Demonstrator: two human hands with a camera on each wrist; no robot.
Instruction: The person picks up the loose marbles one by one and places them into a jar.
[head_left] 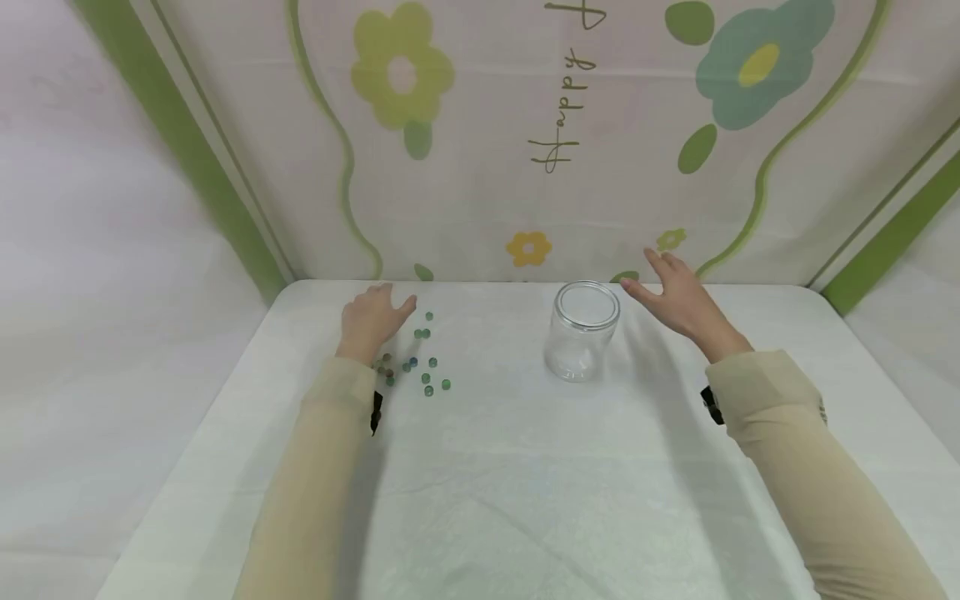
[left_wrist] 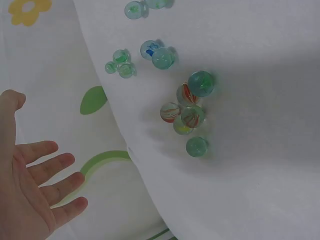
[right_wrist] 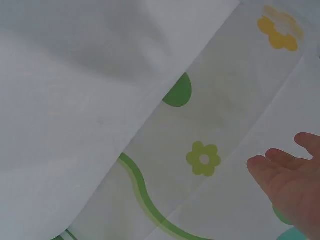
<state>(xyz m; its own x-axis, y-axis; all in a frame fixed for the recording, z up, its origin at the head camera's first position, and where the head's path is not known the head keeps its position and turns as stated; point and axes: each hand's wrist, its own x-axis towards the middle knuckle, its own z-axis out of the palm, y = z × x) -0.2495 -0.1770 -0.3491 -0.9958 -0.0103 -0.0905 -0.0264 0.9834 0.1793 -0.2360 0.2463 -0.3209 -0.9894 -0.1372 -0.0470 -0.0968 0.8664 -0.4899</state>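
Note:
Several glass marbles (head_left: 426,378), mostly green with a blue one and some red-streaked ones, lie loose at the left of the table. My left hand (head_left: 369,318) hovers over their far left side with nothing in it; the left wrist view shows its fingers spread and apart from the marbles (left_wrist: 197,147). A clear glass jar (head_left: 576,354) stands upright right of the middle, and no lid shows beside it. Just right of the jar, my right hand (head_left: 678,300) is raised, fingers extended and holding nothing. In the right wrist view that hand (right_wrist: 292,187) appears at the right edge.
A white cloth covers the table (head_left: 510,483). Behind its far edge hangs a curtain (head_left: 465,167) printed with flowers, leaves and lettering. White sheets with green bands close off the left and right sides.

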